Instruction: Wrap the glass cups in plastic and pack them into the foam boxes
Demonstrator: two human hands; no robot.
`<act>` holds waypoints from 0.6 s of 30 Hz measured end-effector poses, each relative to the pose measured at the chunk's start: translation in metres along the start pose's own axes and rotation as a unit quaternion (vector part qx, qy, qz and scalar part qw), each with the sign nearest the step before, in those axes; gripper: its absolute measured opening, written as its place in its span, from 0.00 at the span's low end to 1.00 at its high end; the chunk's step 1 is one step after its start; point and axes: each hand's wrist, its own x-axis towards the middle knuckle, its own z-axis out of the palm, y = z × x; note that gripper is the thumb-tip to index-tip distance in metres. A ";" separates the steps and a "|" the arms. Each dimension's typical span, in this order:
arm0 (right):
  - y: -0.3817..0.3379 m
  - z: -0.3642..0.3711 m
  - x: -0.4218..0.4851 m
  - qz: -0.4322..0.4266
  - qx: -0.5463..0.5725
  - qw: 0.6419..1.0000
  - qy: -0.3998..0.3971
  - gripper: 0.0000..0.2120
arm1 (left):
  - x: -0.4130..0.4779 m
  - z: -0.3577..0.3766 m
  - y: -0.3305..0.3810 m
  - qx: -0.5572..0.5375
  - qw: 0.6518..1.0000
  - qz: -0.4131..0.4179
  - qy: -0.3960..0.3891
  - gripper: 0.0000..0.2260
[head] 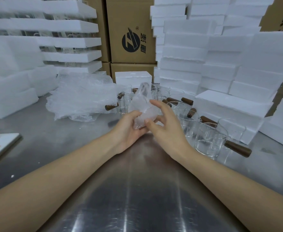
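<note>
We are holding a plastic-wrapped cup just above the table, near the middle of the view. Our left hand is gripping its lower end with curled fingers; our right hand is lying open, its spread fingers touching the wrap. A heap of plastic is lying at 10 o'clock of the cup, bare glass cups with wooden handles at 3 to 4 o'clock, and foam boxes at 2 o'clock. At 12 o'clock a carton is showing a round black logo, an ® mark and characters we cannot read.
</note>
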 end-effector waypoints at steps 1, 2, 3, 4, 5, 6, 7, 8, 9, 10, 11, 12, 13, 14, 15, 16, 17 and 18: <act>0.001 0.001 -0.001 -0.013 -0.003 1.000 -0.005 0.25 | 0.000 -0.002 0.000 0.003 1.000 -0.003 -0.003 0.19; 0.001 0.001 -0.001 -0.026 -0.010 1.000 -0.010 0.25 | 0.000 -0.003 0.001 0.008 1.000 -0.007 -0.006 0.17; 0.001 0.002 -0.002 -0.041 -0.024 0.999 -0.017 0.25 | 0.000 -0.005 0.002 0.018 1.000 -0.008 -0.010 0.16; 0.000 0.002 -0.003 -0.062 -0.042 0.997 -0.026 0.24 | 0.000 -0.005 0.003 0.033 0.999 -0.002 -0.018 0.16; -0.001 0.002 -0.004 -0.085 -0.062 0.994 -0.036 0.23 | 0.000 -0.007 0.004 0.049 0.998 0.009 -0.023 0.18; -0.001 0.002 -0.005 -0.107 -0.083 0.990 -0.046 0.22 | 0.001 -0.008 0.004 0.061 0.998 0.021 -0.022 0.19; -0.002 0.003 -0.006 -0.124 -0.100 0.986 -0.056 0.21 | 0.003 -0.010 0.004 0.068 0.997 0.030 -0.015 0.19; -0.003 0.003 -0.007 -0.133 -0.111 0.983 -0.061 0.21 | 0.003 -0.011 0.005 0.074 0.996 0.037 -0.009 0.18; -0.004 0.003 -0.007 -0.134 -0.116 0.982 -0.061 0.20 | 0.003 -0.012 0.005 0.086 0.995 0.044 -0.008 0.16; -0.004 0.002 -0.006 -0.128 -0.119 0.983 -0.056 0.21 | 0.002 -0.013 0.005 0.105 0.993 0.050 -0.013 0.15; -0.004 0.001 -0.004 -0.115 -0.122 0.985 -0.048 0.22 | 0.002 -0.013 0.005 0.131 0.990 0.059 -0.014 0.15; -0.003 -0.001 -0.001 -0.095 -0.121 0.987 -0.038 0.23 | 0.002 -0.012 0.004 0.147 0.987 0.070 -0.006 0.15; -0.003 -0.004 0.001 -0.068 -0.111 0.991 -0.028 0.24 | 0.003 -0.011 0.004 0.145 0.986 0.078 0.012 0.18; -0.003 -0.005 0.003 -0.037 -0.088 0.995 -0.017 0.23 | 0.003 -0.010 0.003 0.130 0.987 0.090 0.034 0.22; -0.003 -0.007 0.004 -0.003 -0.053 0.999 -0.007 0.21 | 0.002 -0.010 0.002 0.137 0.982 0.118 0.056 0.27; -0.004 -0.008 0.004 0.029 -0.016 0.999 0.001 0.20 | 0.001 -0.008 0.001 0.182 0.967 0.165 0.067 0.30; -0.006 -0.009 0.004 0.051 0.012 0.999 0.006 0.18 | 0.000 -0.006 0.000 0.259 0.941 0.211 0.060 0.32; -0.009 -0.010 0.004 0.061 0.025 0.998 0.010 0.16 | -0.002 -0.005 -0.002 0.315 0.918 0.240 0.034 0.31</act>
